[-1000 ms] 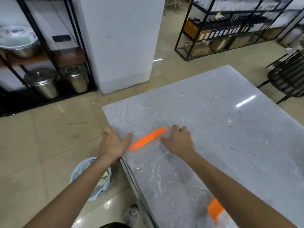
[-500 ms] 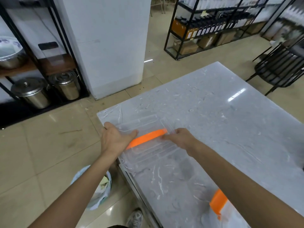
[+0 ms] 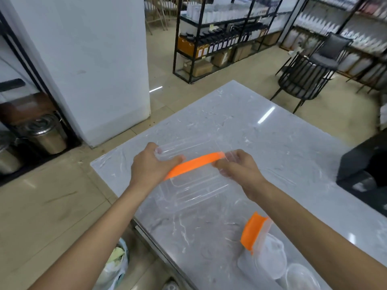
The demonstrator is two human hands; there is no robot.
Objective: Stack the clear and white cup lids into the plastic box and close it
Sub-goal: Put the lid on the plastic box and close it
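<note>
A clear plastic box cover [image 3: 194, 189] with an orange handle bar [image 3: 194, 164] is held tilted a little above the marble table [image 3: 272, 143]. My left hand [image 3: 149, 166] grips its left end and my right hand [image 3: 238, 169] pinches its right end. Under my right forearm, at the lower right, stands the clear plastic box [image 3: 249, 266] with an orange clip [image 3: 251, 231]. White and clear cup lids [image 3: 272, 256] lie in it, and another clear lid [image 3: 299, 275] shows beside them at the frame's bottom edge.
A black object [image 3: 364, 168] sits on the table's right side. The table's left edge and corner are close to my left hand; a rubbish bag [image 3: 117, 262] is on the floor below. A white pillar [image 3: 94, 59], steel pots [image 3: 46, 135] and a black chair [image 3: 303, 78] stand beyond.
The cover lay flat on the table with my hands at its ends; both hands have closed on it and raised it off the surface.
</note>
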